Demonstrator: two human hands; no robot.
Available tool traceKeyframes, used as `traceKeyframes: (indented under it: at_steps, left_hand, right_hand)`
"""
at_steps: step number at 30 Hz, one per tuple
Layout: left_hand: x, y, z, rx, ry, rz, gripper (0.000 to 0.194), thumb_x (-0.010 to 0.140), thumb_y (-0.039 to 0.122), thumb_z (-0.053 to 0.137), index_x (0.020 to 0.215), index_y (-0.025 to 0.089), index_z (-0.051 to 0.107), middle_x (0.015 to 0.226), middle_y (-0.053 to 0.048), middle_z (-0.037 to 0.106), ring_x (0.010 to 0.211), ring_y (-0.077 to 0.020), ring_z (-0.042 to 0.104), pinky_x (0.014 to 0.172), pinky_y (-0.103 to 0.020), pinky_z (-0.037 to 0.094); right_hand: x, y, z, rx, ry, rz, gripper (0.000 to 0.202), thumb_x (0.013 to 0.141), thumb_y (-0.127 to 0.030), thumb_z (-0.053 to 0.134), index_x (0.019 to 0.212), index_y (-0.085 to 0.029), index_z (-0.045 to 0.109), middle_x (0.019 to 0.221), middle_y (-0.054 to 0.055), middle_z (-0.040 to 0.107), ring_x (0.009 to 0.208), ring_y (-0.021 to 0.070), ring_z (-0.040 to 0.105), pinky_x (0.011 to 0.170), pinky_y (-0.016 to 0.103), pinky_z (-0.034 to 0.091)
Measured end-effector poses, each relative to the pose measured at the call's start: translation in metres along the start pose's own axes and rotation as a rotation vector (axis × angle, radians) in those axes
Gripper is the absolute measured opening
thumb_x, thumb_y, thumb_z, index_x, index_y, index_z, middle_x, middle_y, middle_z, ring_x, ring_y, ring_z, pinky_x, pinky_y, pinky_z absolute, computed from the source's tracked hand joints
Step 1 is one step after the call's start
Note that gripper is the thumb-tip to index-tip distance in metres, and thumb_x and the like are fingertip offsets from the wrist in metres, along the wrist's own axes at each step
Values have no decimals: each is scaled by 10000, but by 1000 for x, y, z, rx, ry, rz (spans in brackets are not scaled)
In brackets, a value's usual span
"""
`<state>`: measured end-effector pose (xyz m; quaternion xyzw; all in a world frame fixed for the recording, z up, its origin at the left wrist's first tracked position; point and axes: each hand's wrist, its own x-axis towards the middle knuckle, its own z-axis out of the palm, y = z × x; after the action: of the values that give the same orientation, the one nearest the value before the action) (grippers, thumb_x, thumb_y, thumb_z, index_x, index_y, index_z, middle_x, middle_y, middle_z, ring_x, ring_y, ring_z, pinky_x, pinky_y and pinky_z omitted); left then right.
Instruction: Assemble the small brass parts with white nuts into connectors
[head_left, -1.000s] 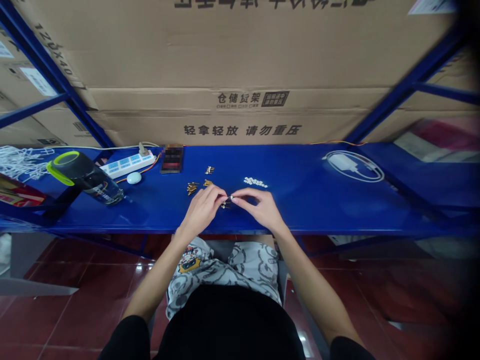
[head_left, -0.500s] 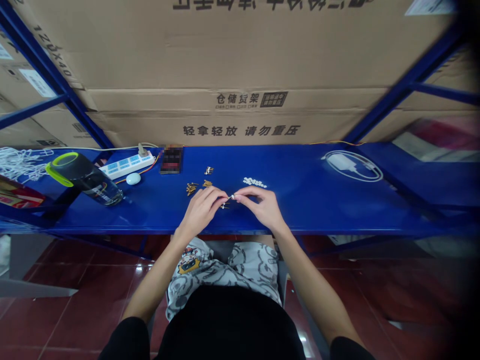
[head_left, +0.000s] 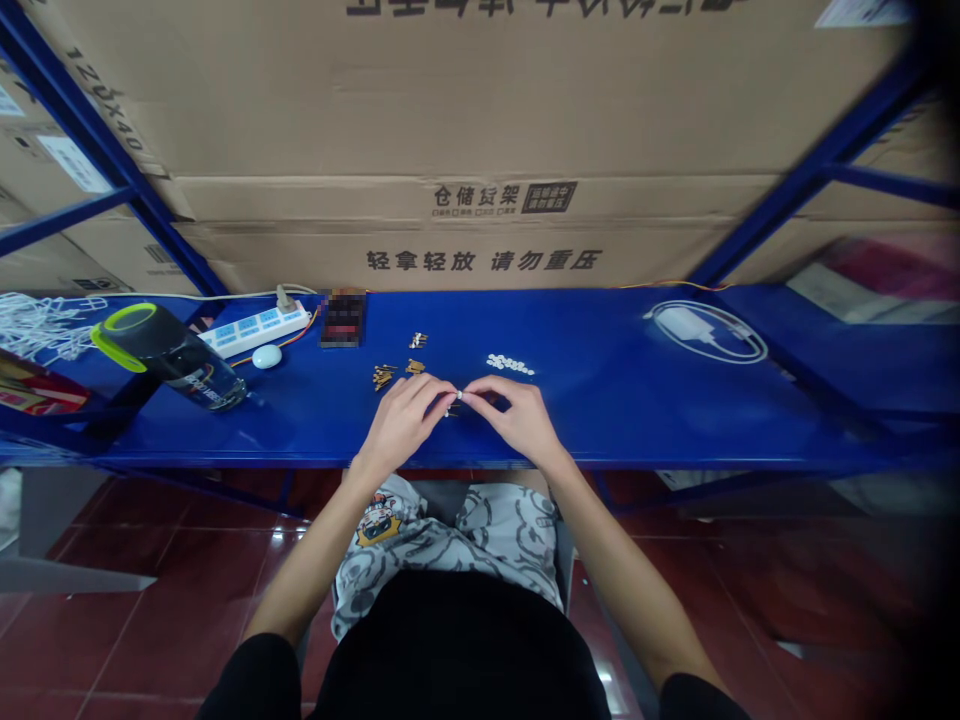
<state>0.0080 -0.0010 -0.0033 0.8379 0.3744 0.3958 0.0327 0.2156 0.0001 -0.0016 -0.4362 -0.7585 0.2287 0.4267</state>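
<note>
Over the blue shelf, the fingertips of my left hand (head_left: 403,417) and my right hand (head_left: 519,415) meet. Both hands are closed in a pinch. Between them shows a small white piece (head_left: 460,395), held by the right fingers. A thin gold-coloured pin is in the left pinch, mostly hidden by the fingers. Just under the fingertips lie a few white-headed pins (head_left: 452,411), partly covered by my left hand. Loose gold-coloured pins (head_left: 383,377) lie left of my hands, with a smaller group of gold-coloured pieces (head_left: 415,367) beside them. Several small white pieces (head_left: 510,364) lie beyond my right hand.
More white-and-gold pieces (head_left: 418,341) lie farther back on the blue shelf (head_left: 600,400). At left are a dark bottle (head_left: 180,360), a power strip (head_left: 259,328), a round white object (head_left: 267,357) and a dark box (head_left: 343,319). A coiled white cable (head_left: 705,332) lies right.
My right hand has moved slightly left, bringing the white piece up against my left fingertips. The gap between the two pinches has narrowed. The loose pieces on the shelf have not moved.
</note>
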Motion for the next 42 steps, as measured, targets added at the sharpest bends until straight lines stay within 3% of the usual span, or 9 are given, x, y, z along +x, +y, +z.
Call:
traceKeyframes:
  at_steps: [5,11,15,21,29,34,37,42]
  left_hand:
    - [-1,-2,2,81,25,-48,185,1042,323,531,1049,216,681,1011,-39,734,940,-191,676,868,-342,496]
    - [1,-7,4,77,-30,-148,175,1029,326,553,1045,232,700,1011,-29,733,964,-206,669,887,-355,499]
    - [-1,-13,8,120,-123,-162,209,1037,252,517,1137,225,698,1087,-46,726,1019,-224,651,925,-378,492]
    - [-5,-19,12,191,-161,-198,334,953,67,522,1190,228,693,1186,-50,704,1067,-256,625,945,-424,485]
    - [-6,-20,11,186,-170,-183,345,932,58,513,1158,229,710,1194,-55,699,1063,-264,620,953,-447,485]
    - [-5,-15,10,206,-194,-207,350,942,66,487,1183,217,690,1254,-62,685,1149,-261,617,1003,-442,482]
    - [-4,-11,9,230,-246,-212,398,946,55,454,1261,199,649,1380,-73,631,1266,-256,577,1073,-434,449]
    - [-3,-10,9,226,-283,-221,428,944,47,439,1311,183,614,1443,-81,592,1339,-243,542,1128,-429,409]
  right_hand:
    - [0,1,2,-79,20,-2,219,968,-439,594,953,-298,761,952,23,778,853,238,702,818,388,532]
    - [3,9,6,-143,15,-8,235,979,-411,576,990,-303,784,1022,35,787,937,260,716,876,421,536]
    - [8,16,10,-255,13,27,223,976,-384,586,966,-308,795,1003,34,784,928,260,715,831,404,534]
    - [11,16,13,-435,-25,36,215,980,-345,587,999,-323,800,1049,36,733,859,221,697,653,338,492]
    - [7,13,14,-515,-45,21,264,1010,-336,526,1086,-325,779,1099,46,701,893,218,681,632,332,494]
    - [3,14,4,-595,-78,-22,360,1027,-226,426,1221,-263,727,1186,90,711,1096,270,647,829,398,538]
    - [-1,19,-5,-703,-145,-76,385,1025,-201,412,1288,-229,692,1317,101,675,1200,299,606,986,484,493]
    - [-3,28,-8,-686,-198,-68,420,1040,-229,380,1371,-206,636,1450,93,596,1315,274,557,1111,465,434]
